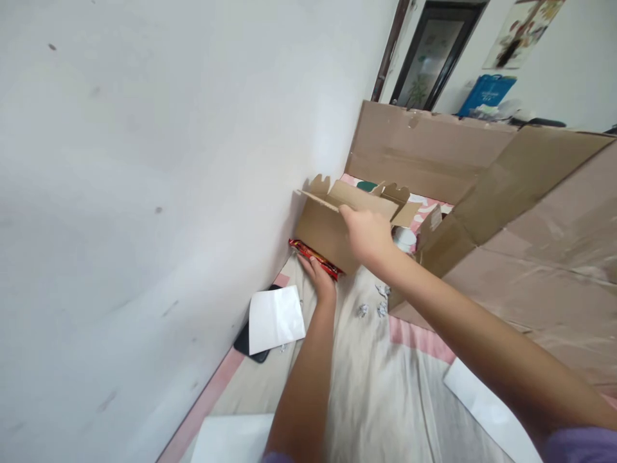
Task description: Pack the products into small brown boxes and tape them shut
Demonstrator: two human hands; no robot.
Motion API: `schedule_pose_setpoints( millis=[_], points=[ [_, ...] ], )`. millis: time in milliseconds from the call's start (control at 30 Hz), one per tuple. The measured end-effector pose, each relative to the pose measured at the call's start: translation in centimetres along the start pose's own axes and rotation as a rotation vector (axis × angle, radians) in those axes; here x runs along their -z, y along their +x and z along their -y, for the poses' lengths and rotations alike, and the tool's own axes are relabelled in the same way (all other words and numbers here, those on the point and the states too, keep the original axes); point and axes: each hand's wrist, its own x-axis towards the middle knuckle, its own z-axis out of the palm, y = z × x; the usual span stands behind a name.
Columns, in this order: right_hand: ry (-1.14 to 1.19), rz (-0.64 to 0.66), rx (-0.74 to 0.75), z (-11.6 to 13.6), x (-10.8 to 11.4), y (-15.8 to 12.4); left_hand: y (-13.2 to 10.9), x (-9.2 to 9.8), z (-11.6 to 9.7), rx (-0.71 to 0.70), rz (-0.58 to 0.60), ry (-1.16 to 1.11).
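Note:
A small open cardboard box (321,230), tilted, stands by the wall with its flaps raised. My right hand (369,236) is closed on the upper edge of its near side, the index finger lying along the rim. Along the bottom of that side lies a shiny red packet (313,255), long and narrow. My left hand (318,278) holds this packet from the near side, thumb on top, fingers partly hidden beneath it. The inside of the box is mostly hidden by its near wall and flaps.
A white wall (168,193) rises on the left. Tall cardboard panels (540,238) stand behind and to the right. A white paper (277,318) covers part of a black flat object (243,344). Crumpled paper bits (363,310) and another white sheet (489,408) lie on the cloth.

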Motion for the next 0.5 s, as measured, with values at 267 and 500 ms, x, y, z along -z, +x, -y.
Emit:
schedule_pose_setpoints(
  millis=[267, 500],
  points=[
    [0.258, 0.188, 0.140, -0.7, -6.2, -0.6, 0.6, -0.5, 1.3, -0.219, -0.128, 0.053],
    [0.361, 0.204, 0.367, -3.9, -12.1, -1.4, 1.0, -0.5, 2.1, -0.277, -0.024, 0.077]
  ],
)
